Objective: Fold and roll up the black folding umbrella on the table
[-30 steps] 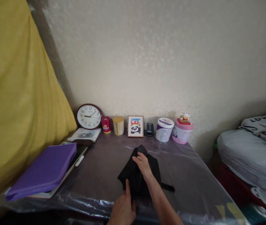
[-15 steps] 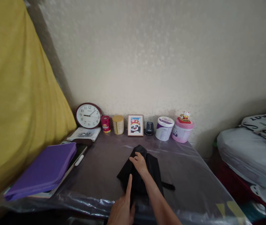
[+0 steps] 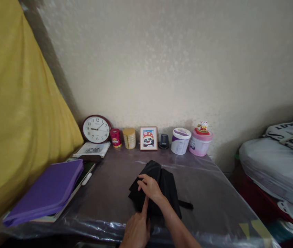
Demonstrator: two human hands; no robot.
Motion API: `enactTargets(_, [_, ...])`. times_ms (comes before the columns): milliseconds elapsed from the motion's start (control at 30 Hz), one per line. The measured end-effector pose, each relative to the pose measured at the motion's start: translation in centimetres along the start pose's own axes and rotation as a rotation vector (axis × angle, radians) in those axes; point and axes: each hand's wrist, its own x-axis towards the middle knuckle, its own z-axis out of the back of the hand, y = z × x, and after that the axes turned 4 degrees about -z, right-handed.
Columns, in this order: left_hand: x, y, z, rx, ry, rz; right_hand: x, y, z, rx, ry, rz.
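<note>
A black cloth item, folded, with a strap trailing to its right, lies on the plastic-covered table. My right hand rests on its left part, fingers curled onto the fabric. My left hand is at the near edge, its index finger stretched forward and pressed on the cloth just under the right hand; the other fingers are curled.
Along the wall stand a round clock, a red tin, a gold tin, a panda picture frame, a white tub and a pink tub. A purple folder lies left. A yellow curtain hangs left; bedding is right.
My right hand has slid back along the cloth toward me and to the left. My left index finger has stayed pressed on the fabric.
</note>
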Motion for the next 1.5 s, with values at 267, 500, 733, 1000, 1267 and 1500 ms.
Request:
enactTargets(267, [-0.2,-0.3,0.9,-0.042,0.063,0.04,-6.2,-1.1,2.0,-0.107,-0.054,0.347])
enactTargets(500, [0.1,-0.2,0.5,-0.047,0.046,0.053,-2.1,-4.2,2.0,-0.261,-0.031,0.393])
enactTargets(733, [0.3,-0.2,0.6,-0.057,0.105,0.111,5.3,-6.4,2.8,-0.397,-0.09,0.354])
enactTargets(1000, [0.4,0.0,0.1,-0.038,0.082,0.116,6.5,-6.0,3.0,-0.47,-0.265,0.213])
enactTargets(1267, [0.0,-0.1,0.7,-0.024,0.044,0.077,-3.9,-1.6,0.0,-0.241,0.035,0.4])
enactTargets(1500, [-0.3,0.0,1.0,-0.053,0.015,0.067,-7.3,-3.5,4.4,0.151,-0.304,0.057])
